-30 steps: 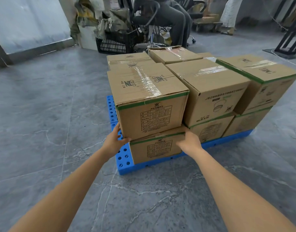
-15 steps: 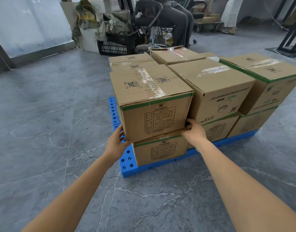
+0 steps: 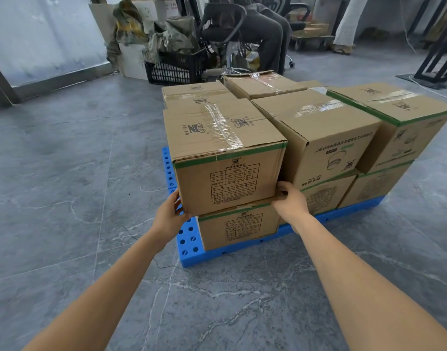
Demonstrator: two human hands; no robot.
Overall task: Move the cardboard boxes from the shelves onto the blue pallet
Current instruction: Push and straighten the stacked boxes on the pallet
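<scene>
A blue pallet [image 3: 189, 247] lies on the grey floor with several taped cardboard boxes stacked on it in two layers. The near-left top box [image 3: 225, 158], brown with a green stripe and a printed label, rests on a lower box [image 3: 238, 228] and overhangs it to the left. My left hand [image 3: 169, 216] presses its lower left corner. My right hand [image 3: 290, 200] grips its lower right corner, fingers in the gap beside the neighbouring box [image 3: 321, 138]. No shelves are in view.
Behind the pallet stand a black crate [image 3: 175, 68] with rags, an office chair [image 3: 226, 29] with a seated person, and a low cart [image 3: 311, 41]. A black metal frame [image 3: 437, 59] stands at the far right. Grey tiled floor surrounds the pallet.
My right hand rose from the lower box's top edge to the top box's lower right corner. My left hand stayed at the left corner. The view moved slightly closer.
</scene>
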